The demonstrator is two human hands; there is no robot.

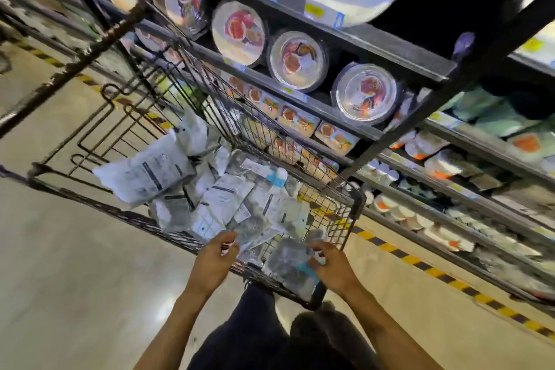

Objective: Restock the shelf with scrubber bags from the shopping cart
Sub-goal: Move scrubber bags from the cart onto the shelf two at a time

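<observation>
Over the near end of the cart (358, 193), both hands reach forward from the bottom of the view, arms bare and stretched out. The left forearm (177, 318) angles up and to the right. The left hand (213, 261) shows its back to the camera at the near rim, fingers (228, 242) curled inward and thumb beside them. They sit right at the edge of a clear packet (252, 234) on top of the pile. Motion blur makes it impossible to tell whether they grip it or only touch it.

The right forearm (387, 330) angles up and to the left. The right hand (335, 269) is level with the left and well apart from it. Its fingers and thumb are curled around the right edge of a bag (286, 267), pinching it. This bag is clear with a dark grey scrubber inside and a light blue patch near the hand. It hangs tilted across the near rim, partly outside the wire wall.

More bags (222, 195), white and clear with printed labels, lie heaped in the basket, piled higher at the far left side. The cart stands just beside a dark shelf (345, 36) on the right. The shelf holds wrapped round plates (238, 31) stood on edge, with smaller packs on the tiers below. The person's dark legs (255, 333) show between the arms, above a pale glossy floor (75, 264). A yellow and black stripe (420, 266) runs along the floor by the shelf base.
</observation>
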